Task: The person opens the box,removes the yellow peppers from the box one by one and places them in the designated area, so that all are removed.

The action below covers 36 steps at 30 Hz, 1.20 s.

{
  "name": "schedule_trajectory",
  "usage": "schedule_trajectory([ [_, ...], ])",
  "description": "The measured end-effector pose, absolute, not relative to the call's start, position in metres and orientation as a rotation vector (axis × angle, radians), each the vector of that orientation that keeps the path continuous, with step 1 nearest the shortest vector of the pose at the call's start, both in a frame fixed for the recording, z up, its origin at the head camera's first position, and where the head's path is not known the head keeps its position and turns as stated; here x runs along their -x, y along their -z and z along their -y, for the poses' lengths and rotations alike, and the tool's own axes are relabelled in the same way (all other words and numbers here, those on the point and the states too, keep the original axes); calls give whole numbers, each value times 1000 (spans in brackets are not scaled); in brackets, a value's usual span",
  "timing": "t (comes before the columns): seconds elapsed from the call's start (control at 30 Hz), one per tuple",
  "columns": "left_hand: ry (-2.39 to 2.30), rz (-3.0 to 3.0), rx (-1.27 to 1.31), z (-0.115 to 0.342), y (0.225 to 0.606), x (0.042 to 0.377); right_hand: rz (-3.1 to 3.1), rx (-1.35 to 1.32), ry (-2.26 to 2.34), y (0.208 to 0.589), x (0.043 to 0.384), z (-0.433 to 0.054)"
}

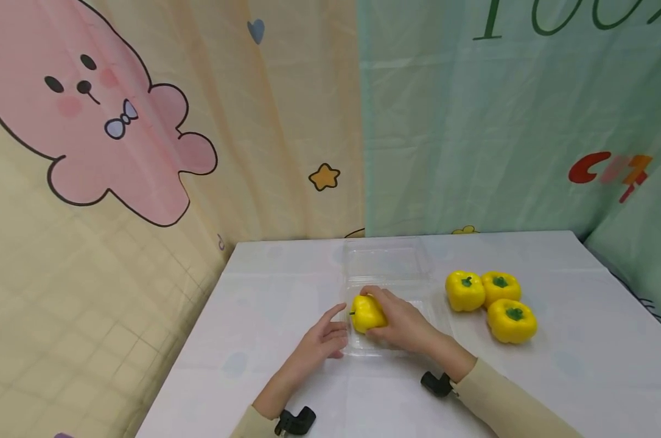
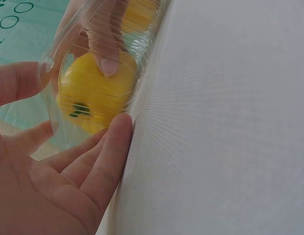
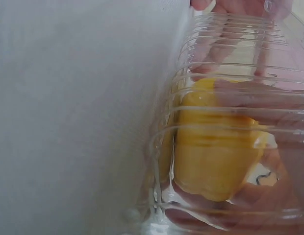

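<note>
A yellow bell pepper [image 1: 366, 316] lies on its side in the left end of a clear plastic container [image 1: 363, 348], its green stem pointing left. My right hand [image 1: 407, 325] reaches into the container and grips the pepper between thumb and fingers. Through the ribbed wall in the right wrist view, the pepper [image 3: 211, 161] sits low, close to the container's bottom. My left hand [image 1: 318, 342] is at the container's left end with its fingers spread. In the left wrist view, the fingertips [image 2: 121, 128] rest against the clear wall, and another finger is up at the rim.
The container's transparent lid [image 1: 385, 261] lies folded back on the far side. Three more yellow bell peppers [image 1: 512, 321] stand in a cluster to the right, stems up. A white cloth covers the table [image 1: 243, 304], and printed curtains [image 1: 286, 121] hang right behind its far edge.
</note>
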<state>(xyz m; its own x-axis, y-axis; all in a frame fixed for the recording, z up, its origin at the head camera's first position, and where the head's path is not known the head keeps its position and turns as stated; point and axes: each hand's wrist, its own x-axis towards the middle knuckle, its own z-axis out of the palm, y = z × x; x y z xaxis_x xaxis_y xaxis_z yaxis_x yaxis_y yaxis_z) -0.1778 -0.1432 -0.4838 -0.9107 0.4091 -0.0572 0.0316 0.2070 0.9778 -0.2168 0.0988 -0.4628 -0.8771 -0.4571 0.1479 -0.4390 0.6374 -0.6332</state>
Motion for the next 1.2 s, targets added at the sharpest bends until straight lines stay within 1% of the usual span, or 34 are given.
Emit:
schedule_trajectory([
  [0.83,-1743,-2202,-418,142,479,177,-2871,799,1057,463,221,-99],
  [1.2,-1740,-2198,-395,142,482,178,-2860,751,1074,462,220,-100],
])
